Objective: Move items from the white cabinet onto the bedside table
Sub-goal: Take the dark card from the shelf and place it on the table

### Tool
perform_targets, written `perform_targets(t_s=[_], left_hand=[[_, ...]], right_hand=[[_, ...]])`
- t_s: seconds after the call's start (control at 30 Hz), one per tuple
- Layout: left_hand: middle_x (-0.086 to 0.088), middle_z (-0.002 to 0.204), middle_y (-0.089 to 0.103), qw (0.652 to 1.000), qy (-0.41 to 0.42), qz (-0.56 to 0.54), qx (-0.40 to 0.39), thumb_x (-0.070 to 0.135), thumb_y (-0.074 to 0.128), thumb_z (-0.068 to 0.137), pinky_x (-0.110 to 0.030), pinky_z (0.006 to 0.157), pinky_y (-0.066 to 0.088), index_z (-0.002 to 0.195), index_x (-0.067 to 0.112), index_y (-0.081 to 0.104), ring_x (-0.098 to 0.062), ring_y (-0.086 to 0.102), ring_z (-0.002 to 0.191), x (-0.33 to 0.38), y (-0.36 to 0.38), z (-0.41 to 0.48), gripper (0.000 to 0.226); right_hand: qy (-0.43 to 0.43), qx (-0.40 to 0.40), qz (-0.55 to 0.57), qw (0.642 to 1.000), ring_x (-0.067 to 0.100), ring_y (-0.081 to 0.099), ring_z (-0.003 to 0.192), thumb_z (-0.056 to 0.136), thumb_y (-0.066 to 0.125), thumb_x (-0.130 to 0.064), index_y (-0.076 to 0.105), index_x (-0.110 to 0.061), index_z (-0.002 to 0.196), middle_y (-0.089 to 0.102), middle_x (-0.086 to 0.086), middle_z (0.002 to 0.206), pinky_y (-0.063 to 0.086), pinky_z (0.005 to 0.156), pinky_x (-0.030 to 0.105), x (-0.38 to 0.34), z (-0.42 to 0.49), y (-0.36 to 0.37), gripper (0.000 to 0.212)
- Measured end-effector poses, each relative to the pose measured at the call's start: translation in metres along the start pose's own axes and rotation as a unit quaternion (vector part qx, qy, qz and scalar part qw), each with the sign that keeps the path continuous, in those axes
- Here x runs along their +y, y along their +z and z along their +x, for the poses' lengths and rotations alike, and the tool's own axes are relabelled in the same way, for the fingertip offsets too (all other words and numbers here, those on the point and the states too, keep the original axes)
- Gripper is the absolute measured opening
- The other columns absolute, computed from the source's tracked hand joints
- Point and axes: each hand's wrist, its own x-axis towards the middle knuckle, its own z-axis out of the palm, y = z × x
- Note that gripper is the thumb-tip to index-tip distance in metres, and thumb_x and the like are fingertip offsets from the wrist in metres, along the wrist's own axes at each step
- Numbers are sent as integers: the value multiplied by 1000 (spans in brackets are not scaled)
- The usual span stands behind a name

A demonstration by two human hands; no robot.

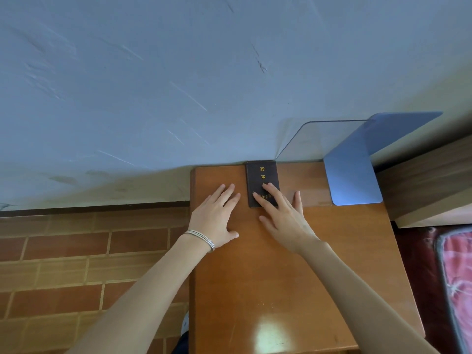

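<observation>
**Both hands flat on the bench, right fingers on a dark booklet**

A wooden bench (293, 264) stands against a pale blue-grey wall (153, 85), with brick-patterned floor tiles (63, 264) to its left. At the far edge of the bench, touching the wall, a small dark booklet (260, 176) with gold lettering lies flat.

The left hand (217, 218) rests palm down on the bench just left of the booklet, fingers spread and pointing toward the wall; it grips nothing. Thin silver bangles (201, 238) circle its wrist.

The right hand (286, 218) is also open and spread. Its index and middle fingers lie across the near half of the booklet, pressing on its cover, while the remaining fingers rest on the bare wood to the right. It pinches nothing.

At the far right of the bench stands a blue bent sheet (352, 175), its base flat on the wood and its upright part rising. Just left of it, a clear panel (324, 139) leans by the wall. Farther right is a wooden bed frame (429, 180), and a red patterned cover (459, 264) shows at the right edge.
</observation>
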Motion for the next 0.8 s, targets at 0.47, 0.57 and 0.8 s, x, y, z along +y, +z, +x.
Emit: perform_targets(t_s=[0.47, 0.57, 0.8], left_hand=[[-7, 114, 66, 977, 126, 106, 135, 52, 48, 82, -45, 87, 48, 114, 16, 66, -28, 61, 106, 48, -187, -47, 52], [-7, 103, 69, 957, 225, 103, 150, 52, 38, 79, -44, 83, 50, 106, 15, 71, -28, 64, 98, 85, -249, -75, 56], [-2, 108, 68, 832, 520, 79, 178, 48, 43, 81, -38, 92, 39, 108, 19, 70, -23, 61, 103, 222, -361, -147, 48]], right_hand=[[46, 155, 19, 987, 21, 50, 119, 91, 35, -31, 50, -16, 129, 53, 4, 131, 33, 105, 48, -33, -72, -163, 44], [96, 203, -10, 974, 20, 48, 122, 92, 43, -32, 50, -18, 129, 54, 3, 130, 38, 102, 48, -51, -136, -229, 40], [286, 269, -66, 917, 17, 40, 130, 94, 38, -44, 52, -22, 130, 51, -1, 135, 30, 108, 46, -112, -333, -347, 45]])
